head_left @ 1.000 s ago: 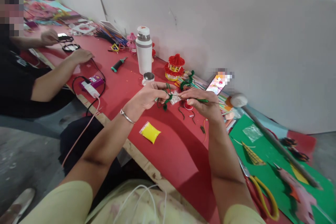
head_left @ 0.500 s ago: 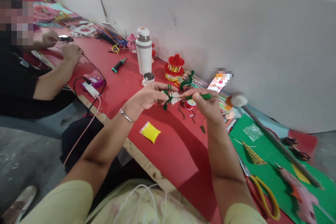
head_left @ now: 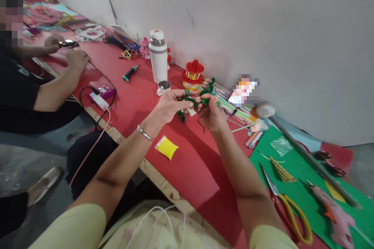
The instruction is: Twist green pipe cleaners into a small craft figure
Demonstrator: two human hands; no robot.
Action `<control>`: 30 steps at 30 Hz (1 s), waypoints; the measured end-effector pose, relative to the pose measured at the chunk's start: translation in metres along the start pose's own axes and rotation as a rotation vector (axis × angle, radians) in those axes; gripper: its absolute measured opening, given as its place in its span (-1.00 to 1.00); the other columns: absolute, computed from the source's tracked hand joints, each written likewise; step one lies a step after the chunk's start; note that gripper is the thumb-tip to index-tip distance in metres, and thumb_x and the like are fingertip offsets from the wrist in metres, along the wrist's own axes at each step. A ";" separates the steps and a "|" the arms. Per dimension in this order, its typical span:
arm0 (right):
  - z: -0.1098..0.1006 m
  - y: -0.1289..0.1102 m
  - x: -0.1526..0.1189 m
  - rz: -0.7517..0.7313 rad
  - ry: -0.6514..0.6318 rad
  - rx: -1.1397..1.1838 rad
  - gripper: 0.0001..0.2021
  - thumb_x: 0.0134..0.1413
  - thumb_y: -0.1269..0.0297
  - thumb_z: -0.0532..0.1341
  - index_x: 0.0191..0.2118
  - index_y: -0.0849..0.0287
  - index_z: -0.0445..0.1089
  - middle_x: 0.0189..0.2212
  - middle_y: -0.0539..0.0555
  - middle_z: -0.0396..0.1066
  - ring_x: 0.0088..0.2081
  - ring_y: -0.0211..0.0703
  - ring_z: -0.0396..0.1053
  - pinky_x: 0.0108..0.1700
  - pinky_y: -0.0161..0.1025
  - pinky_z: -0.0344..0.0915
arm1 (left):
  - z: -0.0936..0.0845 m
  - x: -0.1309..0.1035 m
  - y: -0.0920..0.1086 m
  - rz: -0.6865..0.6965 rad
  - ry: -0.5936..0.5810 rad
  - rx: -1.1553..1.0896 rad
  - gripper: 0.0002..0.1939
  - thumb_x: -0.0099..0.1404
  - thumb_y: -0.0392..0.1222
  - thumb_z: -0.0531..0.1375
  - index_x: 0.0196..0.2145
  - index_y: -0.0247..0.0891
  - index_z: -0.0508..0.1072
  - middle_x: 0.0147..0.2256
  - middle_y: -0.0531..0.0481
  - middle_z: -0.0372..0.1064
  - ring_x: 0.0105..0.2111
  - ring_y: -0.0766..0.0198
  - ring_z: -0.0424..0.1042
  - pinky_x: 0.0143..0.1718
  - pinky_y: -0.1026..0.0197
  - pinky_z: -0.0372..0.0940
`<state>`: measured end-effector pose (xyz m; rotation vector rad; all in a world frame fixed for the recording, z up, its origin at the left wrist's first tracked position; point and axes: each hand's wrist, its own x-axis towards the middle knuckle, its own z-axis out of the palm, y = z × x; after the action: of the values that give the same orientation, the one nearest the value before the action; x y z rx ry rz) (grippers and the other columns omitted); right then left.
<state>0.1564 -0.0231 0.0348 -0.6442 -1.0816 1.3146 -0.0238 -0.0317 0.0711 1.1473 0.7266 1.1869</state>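
Observation:
Over the red table, my left hand pinches a small piece of dark green yarn work, with a strand looped about the raised index finger. A green yarn tail hangs below those fingers. My right hand is closed around a crochet hook with a green handle, its front end at the yarn beside my left fingertips. The fingers hide the hook's tip and the exact stitch. Just behind the hands lie more green yarn and a small patch of white beads.
A white thermos, metal cup and red paper lantern stand behind. Nearer lies a yellow packet. At right are a phone, scissors and a pink glue gun. A co-worker's hands are at left.
My right hand has moved left and down, bringing the hook closer against the yarn at my left fingers. My left hand stays nearly in place. At lower left another person's foot has moved right.

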 end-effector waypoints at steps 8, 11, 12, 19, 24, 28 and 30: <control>-0.012 0.013 0.003 -0.179 0.063 -0.185 -0.54 0.06 -0.28 0.43 -0.16 0.01 0.66 -0.26 0.02 0.69 -0.44 -0.26 0.48 -0.40 -0.28 0.42 | 0.020 -0.003 -0.009 0.151 0.270 0.005 -0.58 -0.08 -0.26 0.56 -0.20 -0.25 0.70 -0.41 0.06 0.59 -0.48 0.38 0.44 -0.46 0.30 0.33; -0.012 0.012 0.003 -0.203 0.047 -0.178 -0.60 0.04 -0.22 0.47 -0.19 -0.02 0.67 -0.23 0.01 0.70 -0.42 -0.26 0.52 -0.35 -0.28 0.46 | 0.024 -0.004 -0.011 0.123 0.246 -0.038 -0.52 -0.09 -0.22 0.58 -0.16 -0.26 0.68 -0.38 0.04 0.60 -0.49 0.37 0.45 -0.47 0.29 0.34; -0.011 0.012 0.002 -0.217 0.054 -0.198 -0.62 0.01 -0.18 0.50 -0.20 -0.03 0.67 -0.24 0.00 0.71 -0.41 -0.25 0.52 -0.33 -0.27 0.49 | 0.025 -0.004 -0.012 0.117 0.246 -0.038 -0.51 -0.09 -0.20 0.58 -0.15 -0.26 0.67 -0.38 0.04 0.60 -0.48 0.37 0.46 -0.47 0.29 0.34; 0.000 0.003 -0.004 -0.288 0.141 -0.280 -0.78 -0.04 0.11 0.59 -0.25 -0.01 0.69 -0.30 -0.03 0.70 -0.34 -0.20 0.60 -0.26 -0.24 0.59 | 0.025 -0.006 -0.012 0.063 0.214 -0.106 -0.47 -0.12 -0.22 0.59 -0.13 -0.27 0.66 -0.41 0.06 0.59 -0.53 0.40 0.42 -0.49 0.29 0.32; 0.001 0.003 -0.004 -0.262 0.147 -0.253 -0.80 -0.02 0.11 0.58 -0.28 0.01 0.68 -0.35 -0.06 0.68 -0.45 -0.26 0.56 -0.37 -0.29 0.56 | 0.023 -0.006 -0.013 0.035 0.204 -0.164 -0.47 -0.12 -0.25 0.59 -0.13 -0.30 0.66 -0.47 0.10 0.55 -0.60 0.45 0.36 -0.53 0.29 0.29; -0.002 0.006 -0.002 -0.281 0.155 -0.268 -0.78 -0.02 0.08 0.57 -0.27 0.02 0.67 -0.34 -0.04 0.68 -0.44 -0.24 0.57 -0.35 -0.27 0.57 | 0.024 -0.007 -0.011 0.025 0.199 -0.169 -0.48 -0.11 -0.26 0.59 -0.14 -0.31 0.65 -0.49 0.11 0.53 -0.60 0.45 0.36 -0.54 0.31 0.29; -0.004 0.007 -0.002 -0.299 0.158 -0.277 -0.79 0.00 0.08 0.56 -0.27 0.02 0.67 -0.32 -0.04 0.69 -0.42 -0.22 0.58 -0.33 -0.25 0.58 | 0.024 -0.007 -0.010 0.010 0.184 -0.174 -0.52 -0.05 -0.24 0.57 -0.13 -0.31 0.66 -0.44 0.06 0.57 -0.56 0.42 0.42 -0.51 0.30 0.33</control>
<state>0.1570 -0.0225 0.0267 -0.7455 -1.1884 0.8505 -0.0010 -0.0451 0.0677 0.9070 0.7406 1.3494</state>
